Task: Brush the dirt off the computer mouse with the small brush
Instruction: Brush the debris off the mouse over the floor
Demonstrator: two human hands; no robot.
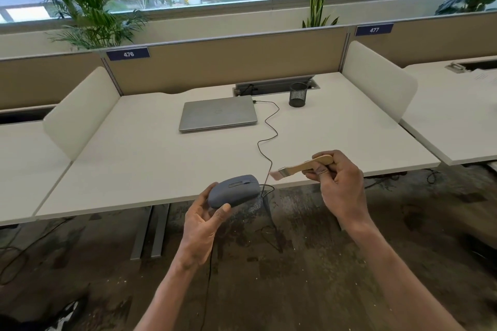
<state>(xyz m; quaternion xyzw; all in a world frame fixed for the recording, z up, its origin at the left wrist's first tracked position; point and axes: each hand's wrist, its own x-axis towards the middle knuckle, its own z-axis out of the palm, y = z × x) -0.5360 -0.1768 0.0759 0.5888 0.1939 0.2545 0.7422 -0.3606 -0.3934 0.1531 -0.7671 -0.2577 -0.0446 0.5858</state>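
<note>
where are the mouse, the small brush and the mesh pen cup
computer mouse point(236, 189), head view, on its grey top shell near the scroll wheel
small brush point(298, 168), head view, on the wooden handle just behind the metal ferrule
mesh pen cup point(298, 95), head view, on its black mesh wall

Brush bristles point(274, 175) blurred; mouse point(234, 190) underside behind left hand point(203, 226).
</note>
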